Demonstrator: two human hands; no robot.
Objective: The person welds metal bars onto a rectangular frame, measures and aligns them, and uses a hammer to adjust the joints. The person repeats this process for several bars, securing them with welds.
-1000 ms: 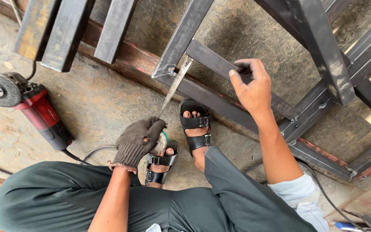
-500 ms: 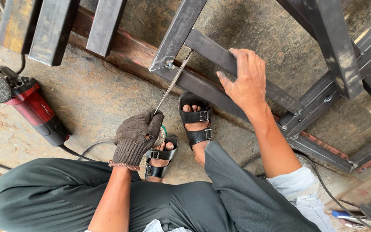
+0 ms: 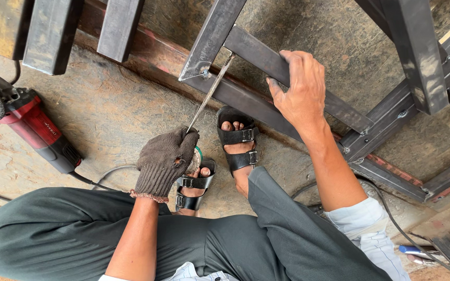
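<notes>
My left hand (image 3: 165,160), in a dark knitted glove, is shut on the handle of a thin metal rod (image 3: 209,94) that slants up to the corner of the steel frame. Its tip touches the joint where two dark square tubes meet. My bare right hand (image 3: 300,91) rests on the short steel cross tube (image 3: 259,52), fingers curled over its far edge. I squat above the frame, with both feet in black sandals (image 3: 238,141) below the joint.
A red angle grinder (image 3: 29,125) with a grey disc lies at the left, its cable running under my leg. Several loose square tube ends (image 3: 53,31) stick in at the top left. More frame tubes (image 3: 417,57) cross at the right. The floor is rough concrete.
The view has drawn closer and shifted. My right hand slid from the tube's end onto its middle. The rod's tip stays at the frame corner.
</notes>
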